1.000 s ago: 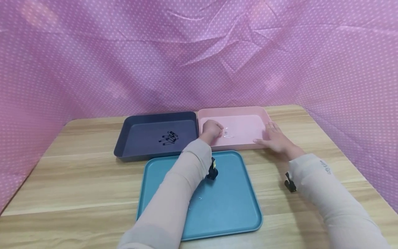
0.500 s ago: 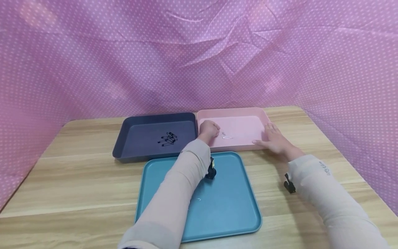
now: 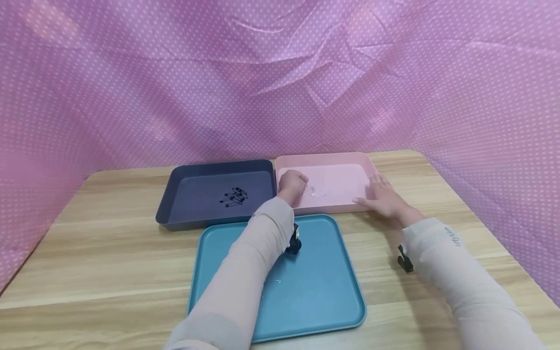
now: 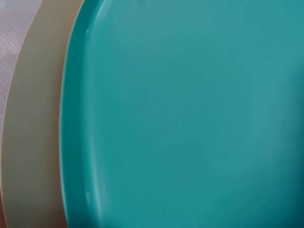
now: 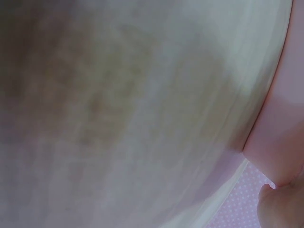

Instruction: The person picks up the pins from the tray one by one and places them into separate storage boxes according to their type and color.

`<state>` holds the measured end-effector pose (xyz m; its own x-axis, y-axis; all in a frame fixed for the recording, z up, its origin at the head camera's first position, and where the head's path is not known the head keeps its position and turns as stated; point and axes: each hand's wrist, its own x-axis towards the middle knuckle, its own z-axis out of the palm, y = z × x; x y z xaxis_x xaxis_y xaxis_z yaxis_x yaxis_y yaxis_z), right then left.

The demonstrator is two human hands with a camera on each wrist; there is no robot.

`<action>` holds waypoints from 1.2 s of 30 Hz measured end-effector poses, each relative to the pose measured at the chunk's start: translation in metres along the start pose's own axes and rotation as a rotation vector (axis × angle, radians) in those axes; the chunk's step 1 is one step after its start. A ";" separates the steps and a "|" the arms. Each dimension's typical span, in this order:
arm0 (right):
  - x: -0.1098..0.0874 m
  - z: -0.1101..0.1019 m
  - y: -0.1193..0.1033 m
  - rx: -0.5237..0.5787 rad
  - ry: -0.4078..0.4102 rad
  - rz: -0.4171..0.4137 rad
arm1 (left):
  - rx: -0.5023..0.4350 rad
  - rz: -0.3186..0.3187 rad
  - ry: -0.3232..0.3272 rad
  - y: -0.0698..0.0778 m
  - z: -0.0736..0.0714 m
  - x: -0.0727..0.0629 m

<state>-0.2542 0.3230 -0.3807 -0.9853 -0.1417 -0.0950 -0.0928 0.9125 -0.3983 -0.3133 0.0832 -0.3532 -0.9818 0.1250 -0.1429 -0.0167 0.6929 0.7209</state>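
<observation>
My left hand (image 3: 292,183) is down inside the pink tray (image 3: 345,175), at its near left corner. Its fingers are curled and the fingertips are hidden, so I cannot tell what they hold. Just right of it lie a few silvery safety pins (image 3: 318,194). My right hand (image 3: 384,197) rests against the tray's near right corner, fingers straight along the side wall and thumb over the front rim. In the right wrist view, part of that hand (image 5: 282,209) shows beside the pink tray wall (image 5: 287,109).
A dark blue tray (image 3: 197,194) with several black safety pins (image 3: 236,196) adjoins the pink one on the left. Nearer lies a teal tray (image 3: 315,291), partly under my left forearm, with small shiny pieces (image 3: 277,281) on it. Pink dotted cloth (image 3: 280,73) hangs behind the table.
The silvery pins have shifted slightly beside my left hand, which stays curled in the pink tray. My right hand keeps its place on the tray's corner. The head view has drifted a little.
</observation>
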 end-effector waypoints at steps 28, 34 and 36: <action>0.004 -0.003 -0.003 -0.038 0.000 -0.023 | -0.082 0.149 -0.246 -0.011 -0.039 -0.015; 0.003 -0.003 -0.004 -0.029 -0.012 -0.022 | -0.102 0.141 -0.268 -0.022 -0.047 -0.027; 0.004 -0.003 -0.005 -0.027 -0.014 -0.023 | -0.103 0.148 -0.273 -0.026 -0.050 -0.031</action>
<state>-0.2578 0.3197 -0.3761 -0.9808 -0.1683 -0.0990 -0.1197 0.9188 -0.3761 -0.2917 0.0261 -0.3335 -0.8884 0.4144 -0.1974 0.0900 0.5790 0.8104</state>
